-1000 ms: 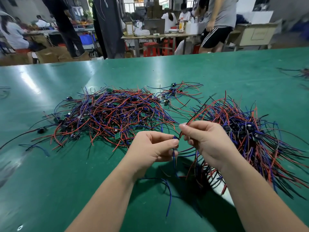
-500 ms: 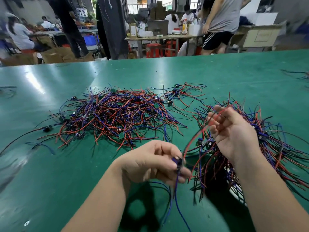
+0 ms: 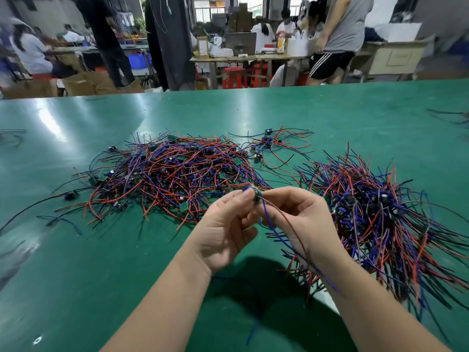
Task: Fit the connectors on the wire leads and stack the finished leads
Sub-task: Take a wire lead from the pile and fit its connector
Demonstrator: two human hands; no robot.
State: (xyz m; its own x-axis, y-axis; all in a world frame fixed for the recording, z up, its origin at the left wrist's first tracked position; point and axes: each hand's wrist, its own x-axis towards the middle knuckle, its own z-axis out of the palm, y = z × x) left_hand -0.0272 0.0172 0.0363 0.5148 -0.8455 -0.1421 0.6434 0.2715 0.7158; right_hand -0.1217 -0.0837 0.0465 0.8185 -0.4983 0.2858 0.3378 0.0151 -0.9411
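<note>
"Presently, which step is in hand?" the trainee asks.

"Fitting, by the look of it," the technician replies. "The left hand (image 3: 225, 229) pinches a small dark connector (image 3: 254, 195) between thumb and fingertips, above the table (image 3: 304, 118) and between the two heaps. The right hand (image 3: 302, 217) closes its fingertips on the same part from the other side. A blue wire (image 3: 266, 219) and a red wire (image 3: 289, 224) hang from the connector across the right palm."

"How should the operator do it well?"

"The left hand should hold the connector steady while the right guides each wire end straight in, without bending it. Each colour likely has its own position; whether these two are seated, the view does not show. A light tug on each wire would confirm the seat. The trailing ends should hang free of the heaps, or they may snag and drag other leads along."

"Where does the finished lead go, and into what container?"

"The tangled pile (image 3: 177, 174) to the left looks like unworked stock. The fanned heap (image 3: 380, 219) to the right, just beside the right forearm, with its dark parts gathered together, looks like the finished stack. Both lie loose on the surface, in no tray or bin. Some cardboard boxes (image 3: 83, 83) sit on the floor beyond the far edge; their contents cannot be told"
</note>
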